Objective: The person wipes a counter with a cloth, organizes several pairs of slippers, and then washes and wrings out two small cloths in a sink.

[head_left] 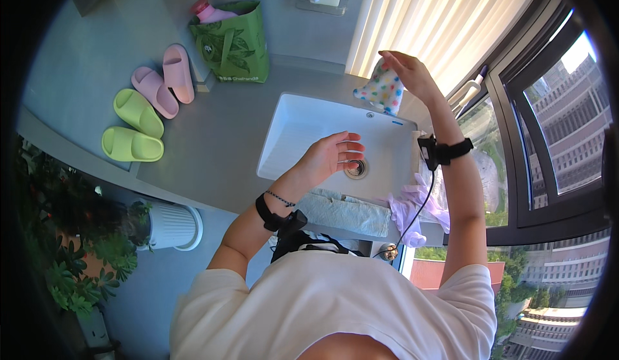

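My right hand (412,76) is raised past the far right corner of the white sink (276,131), its fingers closed over the top of a white cloth with colourful dots (382,90). The cloth hangs down from it, and the thumb is hidden. Over the basin, my left hand (330,157) is held with its fingers apart and slightly curled, nothing in it. Below its fingertips the round metal drain (356,169) shows in part. A folded pale green towel (345,213) lies along the sink's near edge, with crumpled lilac gloves or cloth (412,208) to its right.
Pink slippers (155,91) and lime green slippers (132,144) sit on the grey counter's left. Behind them stands a green bag (232,47) holding a pink bottle (211,13). A white pleated curtain (438,18) and dark-framed window (522,134) border the right. A black cable (425,199) trails from my right wristband.
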`<state>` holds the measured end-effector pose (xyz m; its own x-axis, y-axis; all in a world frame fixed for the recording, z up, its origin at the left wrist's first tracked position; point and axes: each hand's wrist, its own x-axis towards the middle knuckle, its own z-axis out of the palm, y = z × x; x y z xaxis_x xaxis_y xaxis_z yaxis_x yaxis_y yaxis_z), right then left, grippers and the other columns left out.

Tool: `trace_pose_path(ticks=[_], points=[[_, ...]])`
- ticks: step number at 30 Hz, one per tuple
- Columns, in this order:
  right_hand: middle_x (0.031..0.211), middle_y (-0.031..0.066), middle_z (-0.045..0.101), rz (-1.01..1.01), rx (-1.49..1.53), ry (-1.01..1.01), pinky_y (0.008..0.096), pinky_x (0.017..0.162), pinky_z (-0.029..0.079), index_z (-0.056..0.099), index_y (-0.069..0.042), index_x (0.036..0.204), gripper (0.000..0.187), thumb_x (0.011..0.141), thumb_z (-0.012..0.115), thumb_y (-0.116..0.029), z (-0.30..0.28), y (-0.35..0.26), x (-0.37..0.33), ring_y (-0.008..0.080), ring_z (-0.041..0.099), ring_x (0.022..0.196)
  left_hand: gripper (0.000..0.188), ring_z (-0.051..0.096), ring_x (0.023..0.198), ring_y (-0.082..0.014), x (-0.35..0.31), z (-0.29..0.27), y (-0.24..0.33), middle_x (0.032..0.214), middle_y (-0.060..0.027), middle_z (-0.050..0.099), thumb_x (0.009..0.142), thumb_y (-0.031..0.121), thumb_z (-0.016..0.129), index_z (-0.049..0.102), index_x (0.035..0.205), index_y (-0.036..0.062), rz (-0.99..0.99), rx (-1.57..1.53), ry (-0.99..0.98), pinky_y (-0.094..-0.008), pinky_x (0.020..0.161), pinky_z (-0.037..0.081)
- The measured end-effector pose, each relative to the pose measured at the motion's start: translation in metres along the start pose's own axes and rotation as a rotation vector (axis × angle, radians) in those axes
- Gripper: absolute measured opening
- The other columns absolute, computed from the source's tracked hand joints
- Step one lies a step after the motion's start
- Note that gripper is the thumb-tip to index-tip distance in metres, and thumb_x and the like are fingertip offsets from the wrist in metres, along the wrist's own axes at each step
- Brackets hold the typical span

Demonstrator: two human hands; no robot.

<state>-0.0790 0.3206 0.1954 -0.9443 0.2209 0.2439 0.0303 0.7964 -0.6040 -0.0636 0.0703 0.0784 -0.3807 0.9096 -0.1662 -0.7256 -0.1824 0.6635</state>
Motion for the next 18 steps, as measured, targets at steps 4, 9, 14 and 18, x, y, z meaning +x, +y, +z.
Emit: trace_pose_path(ticks=[4,9,14,18], points=[[0.110,0.0142,0.061,-0.023,-0.458,0.007,0.0376,0.086,0.048,0.069,-0.011,0.107,0.039,0.091,0.049,-0.040,-0.004,0.013,0.030,0.0300,0.061,0.099,0.034,0.057,0.102,-0.0213,0.001,0.012,-0.008,0.105,-0.0087,0.061,0.095,0.035,0.044,0.054,0.112,0.0073,-0.009,0.021,-0.021,-0.0356,0.087,0.045],[0.114,0.0165,0.058,0.411,-0.370,0.061,0.0397,0.090,0.046,0.061,-0.008,0.118,0.046,0.086,0.054,-0.041,-0.010,0.093,0.055,0.0324,0.057,0.105,0.034,0.058,0.100,-0.0213,-0.001,0.024,-0.018,0.106,-0.0097,0.062,0.094,0.033,0.045,0.055,0.110,0.0049,0.003,0.059,0.031,-0.0338,0.085,0.045],[0.127,0.0213,0.047,-0.046,-0.179,0.446,0.0397,0.092,0.044,0.055,-0.008,0.124,0.044,0.086,0.060,-0.030,-0.019,0.089,0.003,0.0355,0.049,0.115,0.041,0.053,0.110,-0.0221,-0.002,0.028,-0.009,0.121,-0.0118,0.056,0.094,0.036,0.045,0.053,0.120,0.0055,0.122,0.398,0.276,-0.0350,0.095,0.039],[0.130,0.0198,0.047,0.037,0.773,-0.122,0.0391,0.093,0.043,0.054,-0.006,0.124,0.045,0.086,0.061,-0.029,0.000,0.018,-0.057,0.0292,0.049,0.117,0.050,0.043,0.125,-0.0232,-0.021,0.030,0.012,0.134,-0.0115,0.048,0.093,0.040,0.044,0.046,0.132,0.0096,0.298,0.086,-0.126,-0.0357,0.105,0.028]])
